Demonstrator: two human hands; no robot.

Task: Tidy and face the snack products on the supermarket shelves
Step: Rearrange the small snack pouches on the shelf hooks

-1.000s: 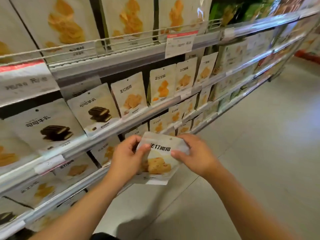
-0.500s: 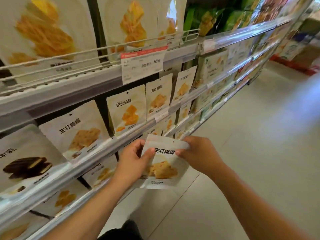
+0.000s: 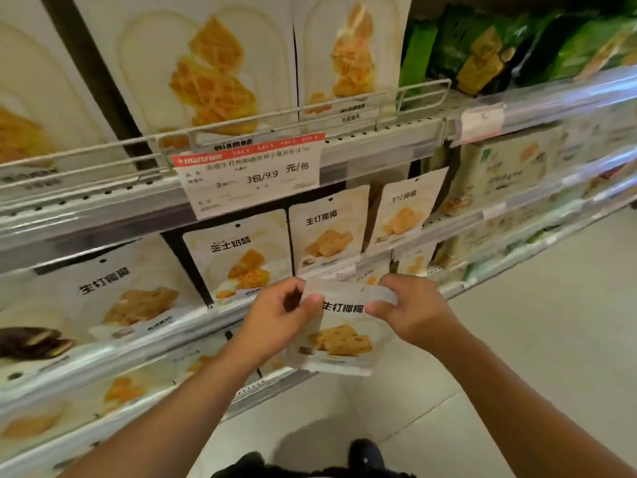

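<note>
Two bare hands meet at the centre of the frame, each pinching a top corner of one white snack pouch (image 3: 339, 334). The left hand (image 3: 275, 317) has its thumb pressed over the pouch's upper left corner with the fingers curled behind it; the right hand (image 3: 410, 310) clamps the upper right corner the same way, thumb in front. The pouch hangs below the fingers with its long axis running nearly straight down, printed face toward the camera, black lettering near the top and a picture of pale crackers beneath (its lower edge tips slightly toward the lower right). It is held in the air just in front of the shelf edge (image 3: 155, 343), apart from the rows. Directly above the hands, on the middle shelf, stands a matching pouch (image 3: 327, 232) with the same lettering, and another like it (image 3: 405, 208) sits up and to the right. To the left stands a cheese-flavoured pouch (image 3: 241, 257). A price card (image 3: 248, 174) hangs from the shelf above. Judging by the match, the held pouch belongs up and away from the fingers, and both hands are about equally near that slot
</note>
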